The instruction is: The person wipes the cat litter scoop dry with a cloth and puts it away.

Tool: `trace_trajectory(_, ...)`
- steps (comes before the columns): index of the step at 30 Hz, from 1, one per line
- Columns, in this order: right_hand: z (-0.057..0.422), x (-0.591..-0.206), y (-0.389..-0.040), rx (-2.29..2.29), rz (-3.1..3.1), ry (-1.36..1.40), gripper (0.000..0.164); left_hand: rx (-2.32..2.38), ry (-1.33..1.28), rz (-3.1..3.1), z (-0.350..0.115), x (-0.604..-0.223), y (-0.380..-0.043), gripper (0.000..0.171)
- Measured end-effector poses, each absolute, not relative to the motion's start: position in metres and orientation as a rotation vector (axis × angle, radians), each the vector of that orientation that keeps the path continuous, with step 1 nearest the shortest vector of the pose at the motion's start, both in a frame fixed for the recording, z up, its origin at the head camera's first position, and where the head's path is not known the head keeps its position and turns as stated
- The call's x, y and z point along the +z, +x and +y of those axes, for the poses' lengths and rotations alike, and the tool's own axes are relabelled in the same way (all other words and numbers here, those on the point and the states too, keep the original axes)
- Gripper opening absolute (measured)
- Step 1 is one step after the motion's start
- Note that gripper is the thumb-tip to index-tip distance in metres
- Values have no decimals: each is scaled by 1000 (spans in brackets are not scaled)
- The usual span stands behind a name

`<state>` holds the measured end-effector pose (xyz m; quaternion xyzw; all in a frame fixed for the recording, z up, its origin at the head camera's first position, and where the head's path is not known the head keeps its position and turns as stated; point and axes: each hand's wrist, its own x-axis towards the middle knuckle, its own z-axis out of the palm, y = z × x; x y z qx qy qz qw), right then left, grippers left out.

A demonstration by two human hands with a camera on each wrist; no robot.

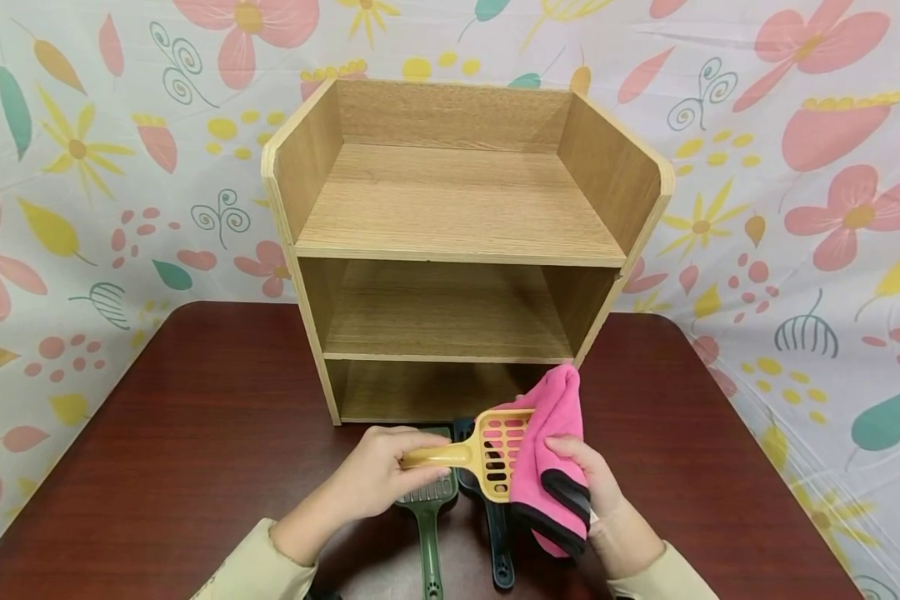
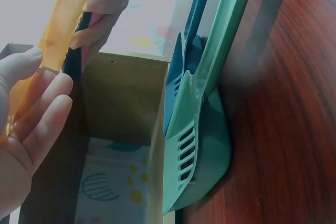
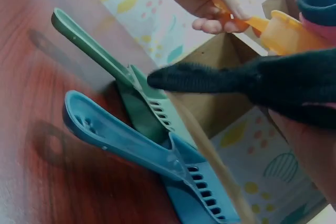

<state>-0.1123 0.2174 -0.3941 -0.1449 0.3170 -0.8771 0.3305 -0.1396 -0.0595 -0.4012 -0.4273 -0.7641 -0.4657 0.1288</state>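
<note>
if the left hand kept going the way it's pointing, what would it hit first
Probably the pink cloth in the right hand: the left hand points rightward along the yellow scoop it holds. Depth is unclear.

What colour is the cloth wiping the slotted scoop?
Pink plush cloth with black edging, clearest in the head view.

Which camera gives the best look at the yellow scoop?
The head view: the yellow scoop shows whole, handle and slotted blade. The left wrist view shows only a blurred handle strip; the right wrist view shows just part of it.

Cloth (image 1: 551, 450) hides the yellow scoop's (image 1: 487, 450) right side; green scoop (image 1: 427, 521) handle cut off at bottom edge.
</note>
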Motion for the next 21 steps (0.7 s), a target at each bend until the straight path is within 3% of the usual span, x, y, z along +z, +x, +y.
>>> trace_trajectory(5,216,-395,-115,-2369,1201,-283,31,-1268,-1205,-2235,-60,-399,-139,25)
trace_trajectory(11,210,-390,-115,-2312,1824,-14,40,-1076,-1137,-2251,-62,-398,-139,23)
trace_trajectory(15,214,-383,-112,-2277,2112,127,37,-1029,-1122,-2250,-69,-398,-142,22)
trace_trajectory(21,222,-371,-107,-2113,2588,-155,27,-1004,-1094,-2281,-76,-397,-145,19)
